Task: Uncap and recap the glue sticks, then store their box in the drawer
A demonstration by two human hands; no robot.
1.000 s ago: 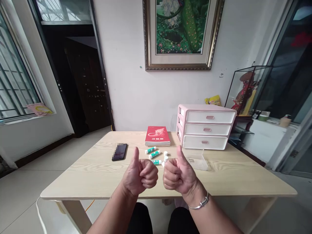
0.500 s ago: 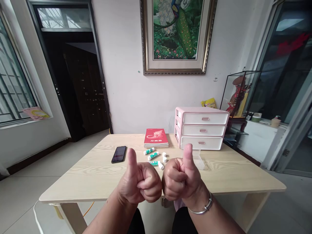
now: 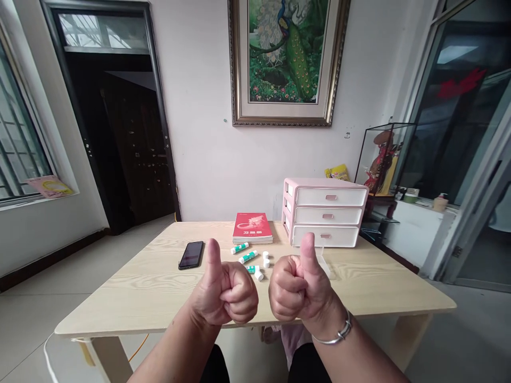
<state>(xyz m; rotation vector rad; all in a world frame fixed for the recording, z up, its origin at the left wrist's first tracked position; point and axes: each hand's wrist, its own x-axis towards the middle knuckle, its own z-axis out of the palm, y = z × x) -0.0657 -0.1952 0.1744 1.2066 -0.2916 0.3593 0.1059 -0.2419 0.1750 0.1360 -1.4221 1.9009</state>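
Both hands are raised over the table's near edge, side by side with a small gap. My left hand (image 3: pixel 227 290) is a fist with its thumb pointing up, and nothing shows in it. The same thumbs-up shape is made by my right hand (image 3: pixel 301 287), also holding nothing visible; a silver bangle circles that wrist. Beyond the hands lie green-and-white glue sticks (image 3: pixel 248 257), one partly hidden by my left hand, and several white caps (image 3: pixel 266 263). A clear plastic box (image 3: pixel 325 266) sits behind my right hand, mostly covered by it.
On the wooden table (image 3: pixel 151 298) are a black phone (image 3: pixel 191 255) at left and a red book (image 3: pixel 252 227) at the back. A pink-and-white three-drawer organizer (image 3: pixel 327 215) stands back right, its drawers closed. A yellow packet (image 3: pixel 337 172) shows behind it.
My two fists, touching before, have come slightly apart, the left one shifting left. The thumbs stay up. The view has turned a little to the right.
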